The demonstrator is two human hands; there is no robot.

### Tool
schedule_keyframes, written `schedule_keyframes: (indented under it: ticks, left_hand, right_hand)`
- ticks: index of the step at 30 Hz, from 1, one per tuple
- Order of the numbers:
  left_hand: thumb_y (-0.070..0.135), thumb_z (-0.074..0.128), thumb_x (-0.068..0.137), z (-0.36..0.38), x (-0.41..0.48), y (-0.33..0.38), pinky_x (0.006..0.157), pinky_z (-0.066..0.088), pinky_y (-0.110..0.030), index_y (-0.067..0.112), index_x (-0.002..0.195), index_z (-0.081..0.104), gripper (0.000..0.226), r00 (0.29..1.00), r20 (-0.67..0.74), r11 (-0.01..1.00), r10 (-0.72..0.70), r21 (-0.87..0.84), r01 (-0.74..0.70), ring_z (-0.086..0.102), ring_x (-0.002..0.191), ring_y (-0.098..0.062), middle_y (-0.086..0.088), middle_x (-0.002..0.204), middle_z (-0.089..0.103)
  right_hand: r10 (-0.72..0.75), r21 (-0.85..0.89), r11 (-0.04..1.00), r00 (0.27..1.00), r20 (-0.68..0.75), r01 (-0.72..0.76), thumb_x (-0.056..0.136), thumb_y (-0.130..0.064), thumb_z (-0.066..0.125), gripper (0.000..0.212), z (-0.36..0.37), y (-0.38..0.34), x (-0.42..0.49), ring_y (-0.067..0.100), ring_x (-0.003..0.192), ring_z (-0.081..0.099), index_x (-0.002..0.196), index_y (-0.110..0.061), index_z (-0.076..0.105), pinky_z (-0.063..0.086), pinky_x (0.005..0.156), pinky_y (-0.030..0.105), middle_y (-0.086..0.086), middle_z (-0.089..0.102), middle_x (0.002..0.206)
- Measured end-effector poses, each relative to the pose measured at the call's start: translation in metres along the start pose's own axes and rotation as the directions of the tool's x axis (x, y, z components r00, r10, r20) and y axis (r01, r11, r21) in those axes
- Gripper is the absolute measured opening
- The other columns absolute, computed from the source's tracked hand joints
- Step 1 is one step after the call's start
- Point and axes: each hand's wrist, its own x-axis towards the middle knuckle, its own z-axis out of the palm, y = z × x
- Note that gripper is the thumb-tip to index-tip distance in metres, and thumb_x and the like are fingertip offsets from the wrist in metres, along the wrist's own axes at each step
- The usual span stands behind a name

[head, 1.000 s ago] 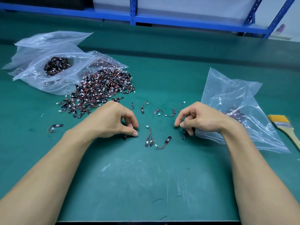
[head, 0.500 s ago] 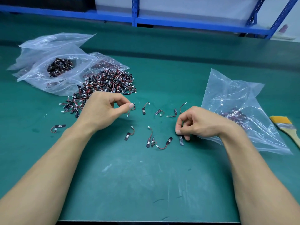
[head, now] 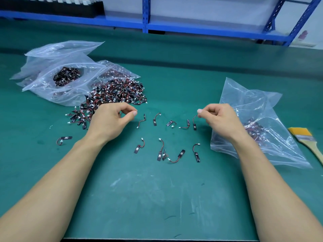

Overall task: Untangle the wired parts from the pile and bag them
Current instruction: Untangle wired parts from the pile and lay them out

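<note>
A pile of tangled wired parts [head: 115, 95], black strips with red wires and white plugs, lies at mid left on the green mat. Several separated parts lie in two rows between my hands, such as one [head: 141, 121] just right of my left thumb. My left hand [head: 111, 119] hovers by the pile, fingers curled, thumb and forefinger nearly meeting with nothing seen between them. My right hand [head: 222, 119] pinches the wire end of the rightmost upper-row part [head: 194, 126]. A clear bag [head: 253, 105] holding several parts lies under my right wrist.
Several clear bags [head: 70, 74], some holding parts, lie at the back left behind the pile. One stray part [head: 64, 139] lies at the left. A yellow-bristled brush [head: 307, 138] rests at the right edge. Blue shelving [head: 145, 14] stands behind the table.
My left hand set a part in the upper row and let go. My right hand left a part in the lower row and rose to pinch the rightmost upper part.
</note>
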Motion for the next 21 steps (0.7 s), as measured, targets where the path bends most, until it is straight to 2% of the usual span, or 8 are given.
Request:
schedule_keyframes:
  ticks: [2, 5, 7, 11, 15, 18, 21]
  left_hand:
    - [0.024, 0.072, 0.09, 0.001, 0.0, 0.0, 0.06, 0.038, -0.023, 0.03, 0.093, 0.074, 0.007, 1.0, 0.006, 1.0, -0.005, -0.004, 0.005, 0.048, 0.054, -0.003, 0.032, 0.06, 0.057]
    - [0.017, 0.071, 0.09, 0.003, 0.0, 0.001, 0.073, 0.045, -0.018, 0.026, 0.104, 0.074, 0.017, 0.999, 0.045, 1.0, 0.014, -0.019, -0.013, 0.06, 0.068, -0.008, 0.024, 0.084, 0.068]
    - [0.012, 0.069, 0.091, 0.004, 0.0, 0.002, 0.076, 0.046, -0.022, 0.023, 0.108, 0.074, 0.02, 0.998, 0.064, 1.0, 0.028, -0.005, -0.028, 0.063, 0.073, -0.018, 0.018, 0.09, 0.069]
    - [0.009, 0.067, 0.092, 0.006, 0.0, 0.0, 0.077, 0.043, -0.022, 0.023, 0.108, 0.073, 0.022, 0.996, 0.087, 1.0, 0.002, 0.007, -0.002, 0.062, 0.074, -0.018, 0.017, 0.094, 0.07]
    - [0.011, 0.066, 0.092, 0.007, 0.0, -0.001, 0.078, 0.046, -0.024, 0.024, 0.108, 0.073, 0.022, 0.995, 0.097, 1.0, -0.014, -0.013, 0.015, 0.061, 0.074, -0.019, 0.018, 0.093, 0.07]
    - [0.013, 0.067, 0.092, 0.007, 0.0, -0.001, 0.079, 0.049, -0.028, 0.025, 0.107, 0.074, 0.021, 0.995, 0.098, 1.0, -0.018, -0.016, 0.02, 0.061, 0.072, -0.02, 0.012, 0.092, 0.072]
    - [0.013, 0.068, 0.092, 0.008, 0.0, -0.002, 0.079, 0.05, -0.03, 0.026, 0.107, 0.074, 0.021, 0.995, 0.097, 0.999, -0.025, -0.027, 0.028, 0.061, 0.073, -0.021, 0.009, 0.092, 0.073]
  right_hand:
    - [0.037, -0.012, 0.999, 0.999, -0.03, -0.038, 0.092, -0.031, 0.068, 0.026, 0.003, 0.007, 0.004, 0.018, 0.054, 0.036, 0.071, -0.016, 0.068, 0.032, 0.057, 0.03, 0.004, 0.045, 0.056]
    - [0.067, -0.065, 0.995, 0.996, -0.052, -0.07, 0.091, -0.028, 0.069, 0.021, 0.006, 0.015, 0.009, 0.011, 0.049, 0.046, 0.072, -0.018, 0.067, 0.039, 0.055, 0.024, 0.001, 0.055, 0.053]
    - [0.072, -0.1, 0.992, 0.996, -0.051, -0.077, 0.09, -0.024, 0.068, 0.016, 0.006, 0.018, 0.01, 0.003, 0.044, 0.048, 0.076, -0.018, 0.068, 0.036, 0.05, 0.016, 0.0, 0.059, 0.052]
    - [0.081, -0.156, 0.984, 0.996, -0.03, -0.085, 0.087, -0.014, 0.066, 0.01, 0.007, 0.018, 0.01, 0.0, 0.046, 0.053, 0.079, -0.019, 0.068, 0.034, 0.046, 0.011, -0.001, 0.063, 0.054]
    - [0.095, -0.166, 0.982, 0.995, 0.001, -0.094, 0.081, -0.014, 0.068, 0.009, 0.006, 0.016, 0.008, 0.012, 0.058, 0.056, 0.077, -0.021, 0.066, 0.045, 0.06, 0.026, -0.004, 0.059, 0.053]
    - [0.092, -0.186, 0.979, 0.995, 0.033, -0.084, 0.079, -0.019, 0.074, 0.009, 0.006, 0.016, 0.007, 0.002, 0.048, 0.048, 0.076, -0.021, 0.066, 0.04, 0.058, 0.027, -0.01, 0.057, 0.049]
    - [0.096, -0.199, 0.976, 0.995, 0.038, -0.087, 0.077, -0.022, 0.08, 0.014, 0.006, 0.016, 0.008, 0.001, 0.047, 0.048, 0.074, -0.021, 0.066, 0.039, 0.058, 0.026, -0.012, 0.057, 0.049]
